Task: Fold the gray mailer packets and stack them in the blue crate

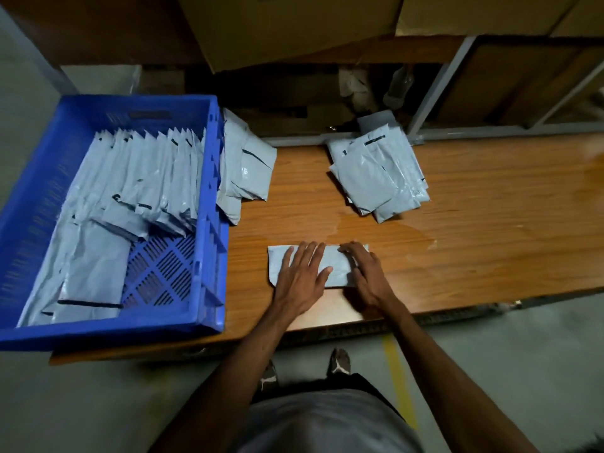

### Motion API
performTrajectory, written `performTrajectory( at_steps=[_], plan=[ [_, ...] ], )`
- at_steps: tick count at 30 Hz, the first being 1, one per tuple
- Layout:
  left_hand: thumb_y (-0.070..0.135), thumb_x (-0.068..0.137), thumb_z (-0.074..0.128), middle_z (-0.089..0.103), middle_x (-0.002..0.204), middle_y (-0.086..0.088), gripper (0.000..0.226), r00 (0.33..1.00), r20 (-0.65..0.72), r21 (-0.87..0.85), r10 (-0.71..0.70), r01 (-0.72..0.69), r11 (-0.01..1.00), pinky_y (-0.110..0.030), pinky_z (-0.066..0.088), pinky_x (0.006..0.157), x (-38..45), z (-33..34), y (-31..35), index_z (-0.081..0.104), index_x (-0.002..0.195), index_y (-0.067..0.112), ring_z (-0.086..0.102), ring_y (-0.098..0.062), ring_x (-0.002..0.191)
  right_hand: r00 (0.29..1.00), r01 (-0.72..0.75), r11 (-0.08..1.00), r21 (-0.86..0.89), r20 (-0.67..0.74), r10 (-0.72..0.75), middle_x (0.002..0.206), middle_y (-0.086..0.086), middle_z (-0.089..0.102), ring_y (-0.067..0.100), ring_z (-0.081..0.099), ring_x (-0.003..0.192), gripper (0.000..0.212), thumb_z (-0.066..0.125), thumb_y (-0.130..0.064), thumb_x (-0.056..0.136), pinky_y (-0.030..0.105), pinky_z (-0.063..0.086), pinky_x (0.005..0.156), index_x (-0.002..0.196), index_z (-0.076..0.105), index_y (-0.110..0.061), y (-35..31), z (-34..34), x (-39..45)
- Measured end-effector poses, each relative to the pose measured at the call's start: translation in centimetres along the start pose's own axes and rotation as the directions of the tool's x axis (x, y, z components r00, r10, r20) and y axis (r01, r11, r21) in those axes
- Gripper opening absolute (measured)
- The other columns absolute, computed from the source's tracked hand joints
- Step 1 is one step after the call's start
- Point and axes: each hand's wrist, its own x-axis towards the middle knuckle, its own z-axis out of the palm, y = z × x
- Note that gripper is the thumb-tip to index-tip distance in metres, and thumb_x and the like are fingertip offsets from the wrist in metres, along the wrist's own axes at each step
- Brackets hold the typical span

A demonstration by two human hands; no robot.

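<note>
Nearest the person, at the front edge of the desk (pixel 474 250), one gray mailer packet (pixel 336 266) lies flat, apparently folded into a band. The left hand (pixel 302 279) presses on its left half with fingers straight and spread. The right hand (pixel 366 273) rests on its right end, fingers slightly bent and close together, pressing rather than clamped; whether the fingertips pinch the edge cannot be told.

Left of the hands, the blue crate (pixel 209 204) overhangs the desk edge. It holds a row of folded packets (pixel 153 178) leaning at the far side and looser flat ones (pixel 91 266) at the near left; part of the crate floor is bare.

Farther back, a small pile (pixel 245 171) leans against the crate's right wall, and a second pile (pixel 379 174) lies well apart, near the back of the desk.

Judged risks: the slick film may spring open once the hands lift, because the crease is weak. The glossy desk may let the packet slide during pressing. Adding more to the leaning row may topple it.
</note>
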Motion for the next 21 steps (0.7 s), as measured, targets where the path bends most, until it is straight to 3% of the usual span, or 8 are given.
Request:
performTrajectory(
  at_steps=[4, 9, 15, 21],
  plan=[
    [0.056, 0.11, 0.019, 0.04, 0.164, 0.0, 0.063, 1.0, 0.01, 0.055, -0.025, 0.025, 0.998, -0.045, 0.018, 0.127, -0.1, 0.6, -0.1, 0.039, 0.159, 0.022, 0.032, -0.02, 0.154, 0.998, -0.057, 0.985, -0.165, -0.013, 0.056, 0.158, -0.001, 0.045, 0.019, 0.033, 0.153, 0.048, 0.026, -0.039, 0.111, 0.056, 0.028, 0.119, 0.153, 0.041, -0.024, -1.1, 0.5, 0.1],
    [0.056, 0.11, 0.012, 0.033, 0.168, 0.005, 0.064, 0.997, 0.033, 0.068, -0.077, 0.074, 0.995, -0.038, 0.013, 0.126, 0.2, 0.0, 0.2, 0.034, 0.162, 0.025, 0.025, -0.015, 0.156, 0.999, 0.0, 0.911, -0.413, 0.045, 0.02, 0.165, 0.0, 0.04, 0.02, 0.021, 0.159, 0.058, 0.016, -0.047, 0.112, 0.053, 0.026, 0.119, 0.16, 0.036, -0.022, 0.1, 0.9, 0.4],
    [0.055, 0.111, 0.018, 0.036, 0.167, 0.001, 0.065, 0.988, -0.054, 0.11, -0.143, 0.148, 0.983, -0.041, 0.015, 0.128, -0.1, 1.1, 0.0, 0.038, 0.16, 0.018, 0.023, -0.016, 0.157, 1.0, -0.005, 0.917, -0.4, 0.014, 0.012, 0.169, -0.003, 0.033, 0.019, 0.016, 0.16, 0.061, 0.016, -0.052, 0.111, 0.052, 0.02, 0.124, 0.162, 0.035, -0.025, 0.5, 1.4, 0.6],
    [0.051, 0.112, 0.025, 0.03, 0.169, 0.003, 0.059, 0.989, -0.074, 0.126, -0.13, 0.139, 0.982, -0.046, 0.015, 0.128, 0.1, 1.2, -0.1, 0.033, 0.163, 0.023, 0.022, -0.016, 0.158, 1.0, -0.006, 0.939, -0.343, -0.021, -0.001, 0.17, -0.002, 0.032, 0.019, 0.015, 0.161, 0.056, 0.033, -0.047, 0.112, 0.052, 0.015, 0.129, 0.163, 0.035, -0.025, 1.2, 1.9, 0.7]
  ],
)
